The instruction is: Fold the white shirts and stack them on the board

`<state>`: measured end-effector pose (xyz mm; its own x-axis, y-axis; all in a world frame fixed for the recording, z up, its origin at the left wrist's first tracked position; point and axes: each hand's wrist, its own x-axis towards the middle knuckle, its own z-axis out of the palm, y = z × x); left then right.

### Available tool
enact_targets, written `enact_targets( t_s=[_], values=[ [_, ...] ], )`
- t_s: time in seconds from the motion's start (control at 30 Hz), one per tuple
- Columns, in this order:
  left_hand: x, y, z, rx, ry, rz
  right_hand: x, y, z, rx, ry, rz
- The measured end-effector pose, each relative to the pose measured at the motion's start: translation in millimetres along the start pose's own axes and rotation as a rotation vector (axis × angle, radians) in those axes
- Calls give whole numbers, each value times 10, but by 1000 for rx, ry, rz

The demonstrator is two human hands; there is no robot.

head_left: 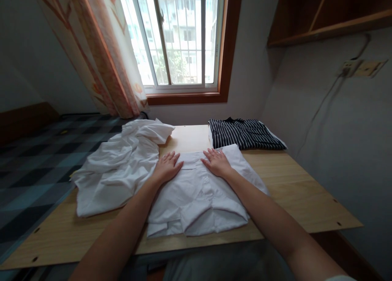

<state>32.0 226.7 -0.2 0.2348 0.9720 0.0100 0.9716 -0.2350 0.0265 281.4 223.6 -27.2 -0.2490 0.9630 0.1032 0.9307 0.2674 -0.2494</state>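
A white button-up shirt [190, 191] lies folded on the wooden board in front of me, its collar toward my body and a row of buttons down its middle. My left hand [167, 166] rests flat on the shirt's far left part, fingers spread. On the far right part lies my right hand [217, 161], palm down, with its fingers stretched out too. Neither hand grips the cloth. Left of the shirt is a crumpled white garment [119, 166], close to my left forearm. Beyond my right hand sits a folded black-and-white striped garment [245, 134].
The wooden board [300, 191] carries all the clothes. A checked bedspread [30, 179] spreads at the left. Behind the board are a window [183, 40] and a patterned curtain [104, 48]. A shelf [330, 32] and a socket with a cord [352, 68] are on the right wall.
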Motion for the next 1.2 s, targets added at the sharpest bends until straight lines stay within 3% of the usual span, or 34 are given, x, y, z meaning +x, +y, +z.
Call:
enact_targets(
  t_s=[0.43,0.7,0.9,0.97,1.1,1.2],
  values=[
    [12,43,-37,16,-35,-78,-68,404,-181,-38,94,46],
    [-7,47,-50,7,-36,-73,-14,709,-216,26,38,91],
    [-35,56,-27,22,16,-75,-15,841,-214,55,158,74],
    [-73,82,-25,66,96,-43,-9,858,-199,55,201,95],
    [-190,220,-27,88,285,147,5,858,-173,60,251,139],
    [-255,364,20,23,263,259,9,849,-175,73,246,144]
  ],
)
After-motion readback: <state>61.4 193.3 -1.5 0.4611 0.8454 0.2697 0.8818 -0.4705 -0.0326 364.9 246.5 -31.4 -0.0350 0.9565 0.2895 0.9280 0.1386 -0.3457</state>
